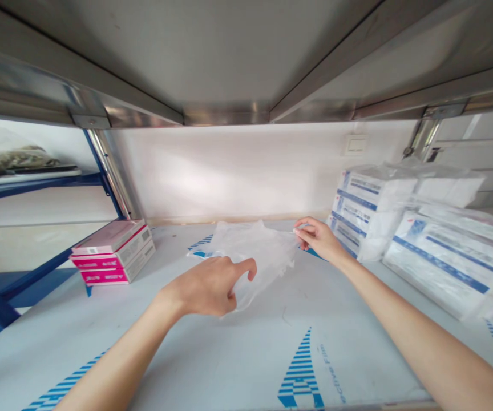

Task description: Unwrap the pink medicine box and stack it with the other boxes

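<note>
A crumpled, see-through plastic bag [257, 251] lies spread on the shelf between my hands. My left hand [210, 285] is at its near left edge, back of the hand upward. Its index finger is bent and stands apart from the thumb, while the other fingers curl under, mostly hidden, against the plastic. At the bag's far right corner, my right hand [315, 237] pinches the thin plastic between thumb and fingertips.
Pink-and-white boxes [113, 254] are stacked at the left. Plastic-wrapped white and blue boxes [366, 211] stand at the right, with another wrapped pack [447, 262] nearer. A metal shelf [225, 57] hangs low overhead. Behind is a white wall [238, 171].
</note>
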The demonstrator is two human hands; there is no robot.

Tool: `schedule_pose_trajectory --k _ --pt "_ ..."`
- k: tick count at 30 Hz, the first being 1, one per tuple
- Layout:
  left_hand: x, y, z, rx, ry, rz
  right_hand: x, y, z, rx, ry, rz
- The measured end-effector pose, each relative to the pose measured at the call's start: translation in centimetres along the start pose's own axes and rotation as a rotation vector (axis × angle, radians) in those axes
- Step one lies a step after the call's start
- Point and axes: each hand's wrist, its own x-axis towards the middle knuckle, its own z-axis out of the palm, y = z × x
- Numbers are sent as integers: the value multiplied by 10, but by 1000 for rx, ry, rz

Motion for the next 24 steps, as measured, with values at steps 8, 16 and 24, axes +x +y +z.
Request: schedule_pose_trajectory --k 8,16,24 --pt "9 11 15 -390 -22 108 2 7 4 23 11 113" --pt "10 22 28 108 -79 -48 -8 0 3 -3 -130 185" --pt "7 18 18 -348 -201 74 -3 5 -3 16 -75 139"
